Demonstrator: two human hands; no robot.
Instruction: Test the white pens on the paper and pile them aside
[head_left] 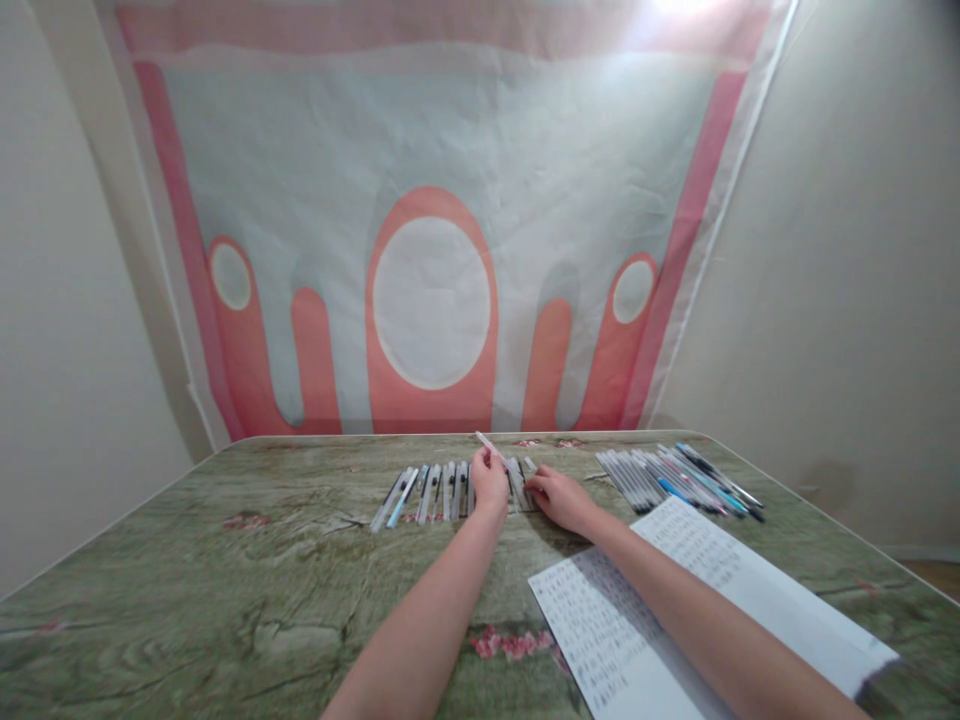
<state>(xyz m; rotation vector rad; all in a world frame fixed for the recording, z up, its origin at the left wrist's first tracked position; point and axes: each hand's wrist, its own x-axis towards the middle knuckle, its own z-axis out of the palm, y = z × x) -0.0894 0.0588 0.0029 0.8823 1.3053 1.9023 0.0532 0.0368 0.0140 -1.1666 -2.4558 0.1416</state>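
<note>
My left hand is closed around a pale pen, whose end sticks up past the fingers at a slant. Beneath and beside that hand runs a row of clear-barrelled pens, laid side by side on the table. At the row's right end my right hand has its fingers bent and pinched on a pen; only the pen's far tip shows clearly. Part of the row is hidden behind my left hand and wrist.
Off to the right lies a fanned pile of pens, some blue and dark. Sheets of handwritten paper lie under my right forearm. The wood-patterned table meets a pink-and-grey hanging cloth at its far edge.
</note>
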